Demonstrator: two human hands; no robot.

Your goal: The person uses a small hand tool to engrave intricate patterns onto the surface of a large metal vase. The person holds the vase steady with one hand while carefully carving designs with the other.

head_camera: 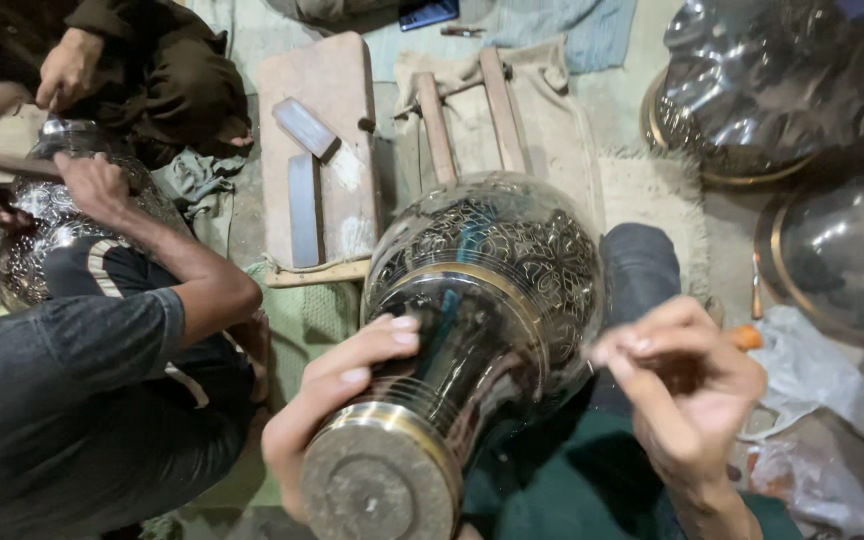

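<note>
A large dark metal vase [482, 290] with fine engraved patterns and brass bands lies tilted across my lap, its round base [377, 480] toward the camera. My left hand [337, 395] wraps around the narrow part near the base and grips it. My right hand [687, 385] hovers just right of the vase body, fingers pinched together; whether it holds a small tool I cannot tell.
A person in a grey shirt [62, 400] sits at left, working on another engraved vase [52, 215]. A second person's hand [67, 65] rests at top left. A wooden board [327, 150], wooden slats [437, 125] and shiny metal vessels [752, 80] lie beyond.
</note>
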